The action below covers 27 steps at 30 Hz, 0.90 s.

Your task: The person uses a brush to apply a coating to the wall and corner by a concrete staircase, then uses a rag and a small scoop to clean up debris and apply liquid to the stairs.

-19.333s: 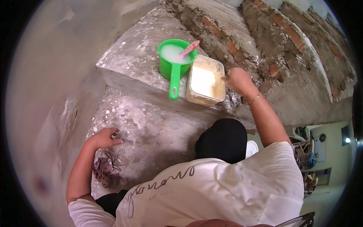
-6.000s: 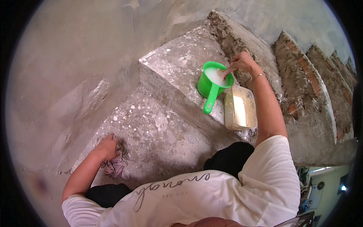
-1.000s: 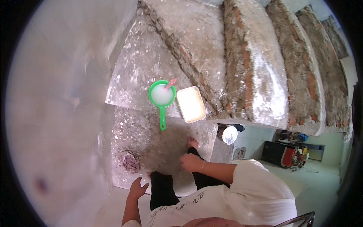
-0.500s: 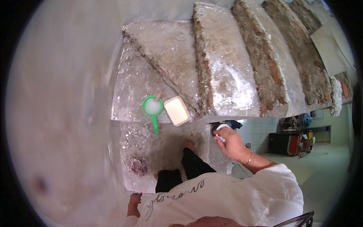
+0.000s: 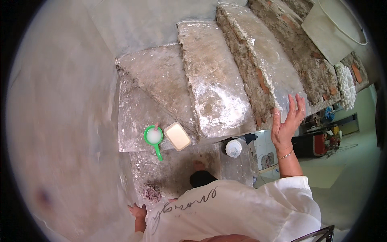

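Note:
My right hand point(image 5: 287, 127) is raised at the open side of the concrete stairs, fingers spread, holding nothing. Its fingertips are close to the edge of a step point(image 5: 281, 72) in this view; whether they touch it I cannot tell. My left hand point(image 5: 138, 211) is low at the left beside the grey wall point(image 5: 72, 133), fingers apart and nothing in them. On the lowest winding step sits a green dipper point(image 5: 158, 154) with cloudy white liquid and a small pinkish piece at its rim. Against it stands a cream rectangular tub point(image 5: 177, 136). A white bucket point(image 5: 234, 149) stands nearer my right arm.
A crumpled purplish rag point(image 5: 152, 192) lies on the landing near my feet. White residue point(image 5: 225, 107) covers part of one step. Higher up are a pale board point(image 5: 332, 30) with a cable and a white fluffy bundle point(image 5: 346, 86). A lower room point(image 5: 322, 161) opens at the right.
My right hand has risen from over the white bucket to the stair edge and spread its fingers, uncovering the bucket. My left hand has opened out toward the wall. The view has shifted.

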{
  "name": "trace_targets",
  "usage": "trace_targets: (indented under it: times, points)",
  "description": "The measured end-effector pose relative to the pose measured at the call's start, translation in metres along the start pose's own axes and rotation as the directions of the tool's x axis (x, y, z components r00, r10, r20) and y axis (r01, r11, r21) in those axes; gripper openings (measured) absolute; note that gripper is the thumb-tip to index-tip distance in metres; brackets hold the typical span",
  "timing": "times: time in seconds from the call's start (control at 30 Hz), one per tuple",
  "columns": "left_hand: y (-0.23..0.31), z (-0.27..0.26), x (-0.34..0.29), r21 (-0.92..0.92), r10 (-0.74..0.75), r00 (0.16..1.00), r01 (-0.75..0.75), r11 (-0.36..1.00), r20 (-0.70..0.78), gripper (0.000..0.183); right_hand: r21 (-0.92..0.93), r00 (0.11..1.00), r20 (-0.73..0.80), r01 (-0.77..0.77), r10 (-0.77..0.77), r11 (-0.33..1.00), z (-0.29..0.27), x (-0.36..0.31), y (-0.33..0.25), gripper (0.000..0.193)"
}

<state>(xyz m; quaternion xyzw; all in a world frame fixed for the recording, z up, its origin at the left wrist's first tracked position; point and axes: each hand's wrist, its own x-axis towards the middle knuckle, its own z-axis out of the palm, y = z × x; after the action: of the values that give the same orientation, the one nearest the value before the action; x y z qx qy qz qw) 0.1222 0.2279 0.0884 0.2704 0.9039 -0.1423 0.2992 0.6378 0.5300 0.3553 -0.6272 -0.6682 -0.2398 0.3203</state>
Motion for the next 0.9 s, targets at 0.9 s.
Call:
trace_targets:
  times: [0.9]
  points:
    - [-0.055,-0.016,0.130,0.173,0.131,0.991,-0.134,0.976,0.025,0.060,-0.500,0.850,-0.513,-0.409,0.120,0.763,-0.147,0.126,0.221,0.055]
